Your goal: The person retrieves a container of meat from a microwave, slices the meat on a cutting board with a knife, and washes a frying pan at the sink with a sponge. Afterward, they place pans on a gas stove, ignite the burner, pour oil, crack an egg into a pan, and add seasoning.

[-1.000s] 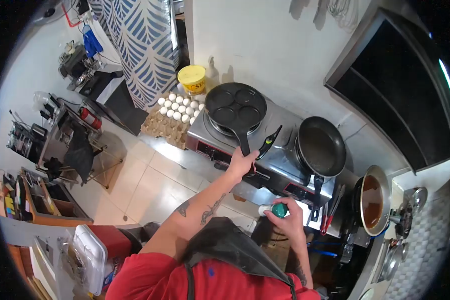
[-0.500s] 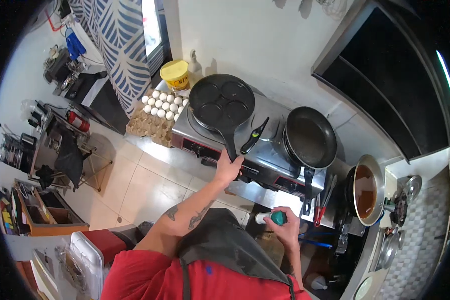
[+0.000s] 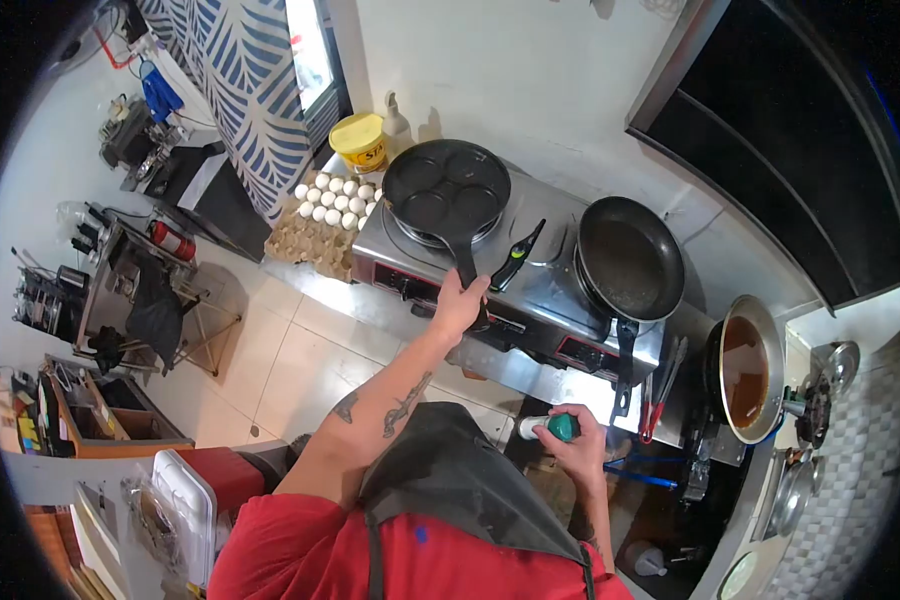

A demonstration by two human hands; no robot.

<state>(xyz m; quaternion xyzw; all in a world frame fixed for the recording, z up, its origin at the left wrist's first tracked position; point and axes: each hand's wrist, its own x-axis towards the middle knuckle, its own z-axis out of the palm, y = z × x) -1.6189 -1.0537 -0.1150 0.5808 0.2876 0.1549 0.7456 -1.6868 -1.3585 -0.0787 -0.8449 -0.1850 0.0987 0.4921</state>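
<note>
My left hand (image 3: 461, 303) is wrapped round the handle of a black pan with several round hollows (image 3: 447, 188), which sits on the left burner of the steel stove (image 3: 545, 300). In my right hand (image 3: 578, 446), low in front of the stove, is a small white container with a green lid (image 3: 562, 427). A black tool with a green spot (image 3: 518, 256) lies on the stove top between the two pans. On the right burner rests a black frying pan (image 3: 630, 258), its handle toward me.
White eggs in a carton (image 3: 310, 243) and a yellow-lidded tub (image 3: 359, 141) stand left of the stove. Red-handled tongs (image 3: 654, 410) and a pan of brown liquid (image 3: 745, 372) are at the right. A dark screen-like panel (image 3: 770, 130) hangs at upper right.
The view has shifted. The multi-hollow pan sits slightly turned on its burner, with my left hand still on its handle. My right hand still holds the green-lidded container.
</note>
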